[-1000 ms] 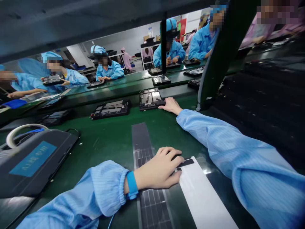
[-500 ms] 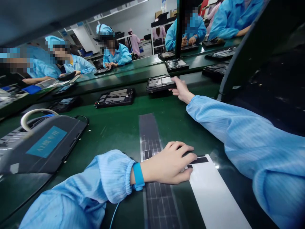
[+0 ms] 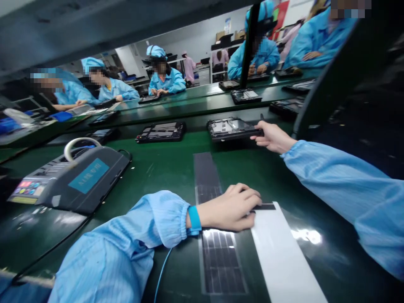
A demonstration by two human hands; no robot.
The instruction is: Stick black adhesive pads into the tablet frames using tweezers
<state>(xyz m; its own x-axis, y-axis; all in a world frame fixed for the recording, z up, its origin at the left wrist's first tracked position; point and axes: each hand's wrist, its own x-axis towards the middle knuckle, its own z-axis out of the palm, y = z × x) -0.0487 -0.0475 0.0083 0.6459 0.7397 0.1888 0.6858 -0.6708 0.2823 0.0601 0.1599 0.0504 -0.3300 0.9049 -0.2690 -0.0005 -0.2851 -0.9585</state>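
Observation:
My right hand [image 3: 273, 136] grips the right edge of a black tablet frame [image 3: 232, 128] lying on the green conveyor belt [image 3: 164, 172]. My left hand [image 3: 232, 208] is curled over a narrow black strip [image 3: 263, 206] that lies on a long white liner [image 3: 280, 252]. Below that hand, a dark gridded sheet [image 3: 219, 261] runs along the belt, partly hidden by my palm. A blue wrist strap [image 3: 195, 221] circles my left wrist, with a thin blue cord [image 3: 162, 273] trailing down.
A grey tape dispenser [image 3: 78, 179] with a white tape roll [image 3: 82, 145] stands left of my arm. Another black frame [image 3: 160, 131] lies on the belt. A dark panel [image 3: 353, 84] looms right, and co-workers in blue smocks [image 3: 166, 80] sit across the line.
My right hand has drawn back from the frame's far corner to its right edge, and the frame sits further right. My left hand stays on the strip while the view tilts.

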